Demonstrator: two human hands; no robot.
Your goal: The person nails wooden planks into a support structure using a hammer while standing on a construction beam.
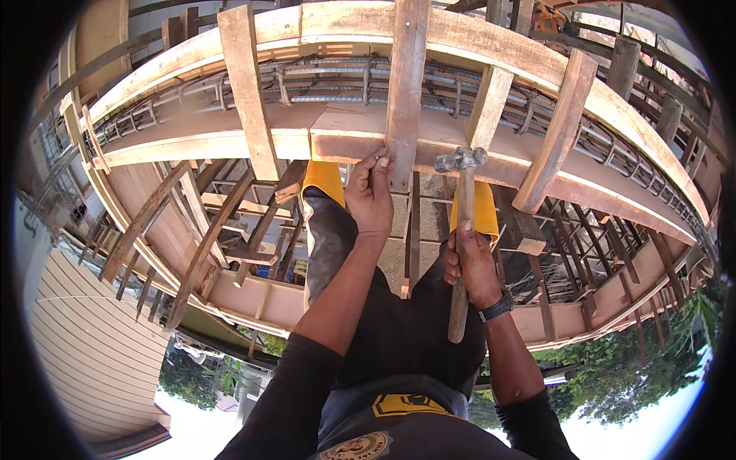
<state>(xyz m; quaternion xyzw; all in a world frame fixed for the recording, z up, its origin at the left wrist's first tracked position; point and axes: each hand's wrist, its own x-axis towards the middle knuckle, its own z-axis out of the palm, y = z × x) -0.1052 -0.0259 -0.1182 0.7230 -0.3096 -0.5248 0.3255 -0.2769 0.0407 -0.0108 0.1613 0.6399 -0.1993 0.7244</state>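
My right hand (474, 264) is wrapped round the wooden handle of a hammer (465, 192). Its worn metal head points away from me, in front of the near edge board (349, 147) of a wooden beam form. My left hand (372, 192) pinches at that same edge, thumb and fingertips together, just left of an upright-looking wooden batten (406, 92) that crosses the form. Whatever lies between those fingertips is too small to make out. Steel reinforcing bars (330, 79) tied with stirrups run along inside the form, beyond both hands.
More battens (249, 92) cross the form to the left and right (556, 134). Beneath my legs, timber props and joists (215, 245) stand over a drop. An orange power tool (553, 19) rests at the far right. A ribbed roof (100, 345) shows at lower left.
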